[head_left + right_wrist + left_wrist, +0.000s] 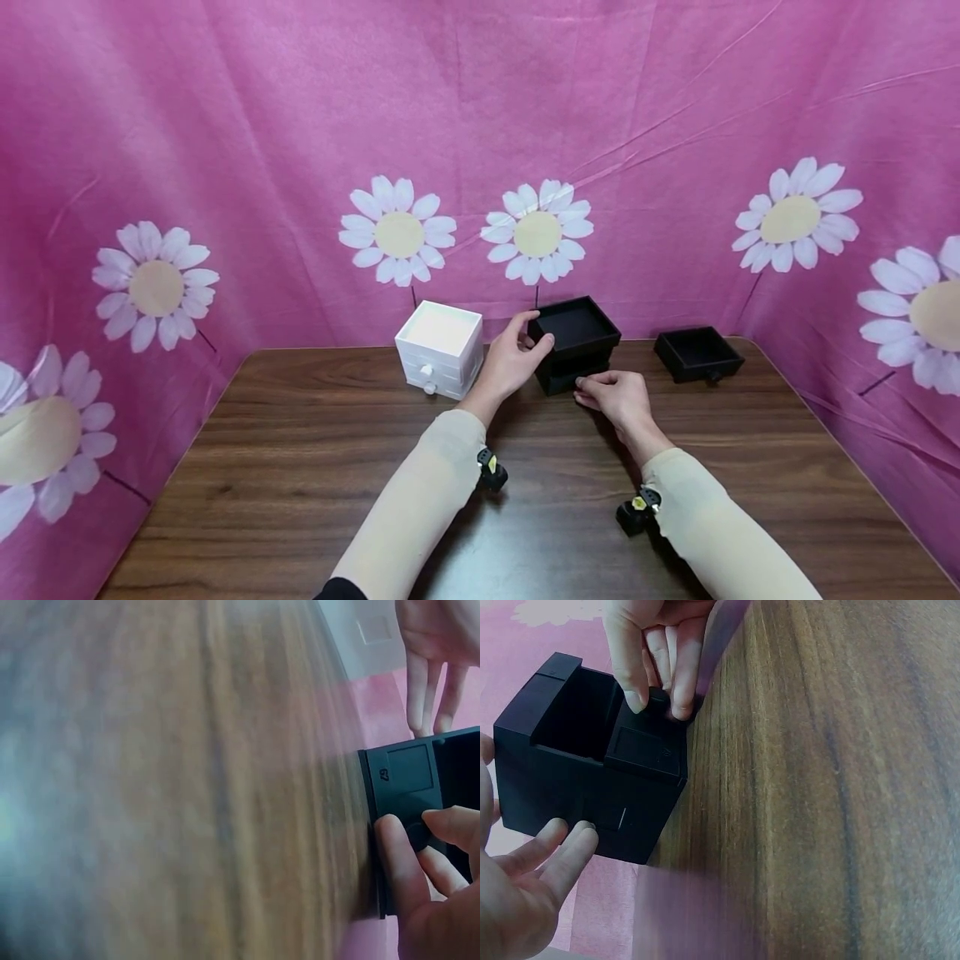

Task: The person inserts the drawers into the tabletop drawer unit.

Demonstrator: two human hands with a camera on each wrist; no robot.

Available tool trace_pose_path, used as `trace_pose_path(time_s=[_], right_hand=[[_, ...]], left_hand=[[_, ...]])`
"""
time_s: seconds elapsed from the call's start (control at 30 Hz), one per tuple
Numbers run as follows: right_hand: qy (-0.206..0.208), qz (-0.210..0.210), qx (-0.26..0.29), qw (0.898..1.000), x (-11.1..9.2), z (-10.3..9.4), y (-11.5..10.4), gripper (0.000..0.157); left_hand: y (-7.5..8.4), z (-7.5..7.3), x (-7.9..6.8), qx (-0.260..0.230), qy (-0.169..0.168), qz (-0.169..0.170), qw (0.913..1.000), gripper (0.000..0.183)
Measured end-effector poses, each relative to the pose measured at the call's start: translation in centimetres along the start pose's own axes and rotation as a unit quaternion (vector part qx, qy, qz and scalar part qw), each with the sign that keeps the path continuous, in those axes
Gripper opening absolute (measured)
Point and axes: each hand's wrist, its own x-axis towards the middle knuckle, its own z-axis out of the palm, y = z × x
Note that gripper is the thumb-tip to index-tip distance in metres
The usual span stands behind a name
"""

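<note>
A black drawer box [576, 333] stands at the back of the table; its upper slot [574, 712] is hollow and a lower drawer [405, 780] fills the space beneath. My left hand [513, 358] steadies the box from its left side, with straight fingers [418, 697] pressed to the side wall and others at the top edge. At the front, my right hand [618, 396] pinches the small round black knob [657, 701] of the lower drawer between thumb and fingers. The drawer front sits nearly flush with the box.
A white drawer box [438, 350] with two knobs stands left of the black one. Off to the right lies a separate black drawer [697, 354], its knob toward me. Behind the wooden table [300, 467] hangs a pink cloth [300, 125] with white flowers.
</note>
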Motion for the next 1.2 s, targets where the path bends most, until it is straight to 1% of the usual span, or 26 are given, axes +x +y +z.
trace_pose_path(time_s=[0.2,0.43,0.67,0.8,1.0,1.2], right_hand=[[-0.034,-0.001,-0.005,0.999,-0.5,-0.9,-0.3,0.034],[-0.049,-0.004,-0.013,0.999,-1.0,-1.6,-0.6,0.038],[-0.054,-0.008,-0.037,0.998,-1.5,-3.1,-1.0,0.039],[-0.06,-0.022,-0.046,0.997,-1.6,-4.3,-1.0,0.039],[-0.068,-0.036,-0.065,0.995,-1.8,-5.9,-0.8,0.041],[-0.05,-0.06,-0.095,0.992,-1.5,-7.1,-0.8,0.041]], left_hand=[[0.0,0.0,-0.1,0.001,0.0,-0.003,1.0,0.055],[-0.2,0.0,0.0,-0.003,0.005,0.0,1.0,0.055],[-0.2,0.2,0.1,-0.009,0.002,0.003,1.0,0.055],[-0.3,0.3,0.2,-0.011,-0.001,0.007,0.9999,0.055],[-0.4,0.1,0.1,-0.016,-0.005,0.004,0.9999,0.056],[-0.5,0.1,0.1,-0.013,-0.002,0.006,0.9999,0.056]])
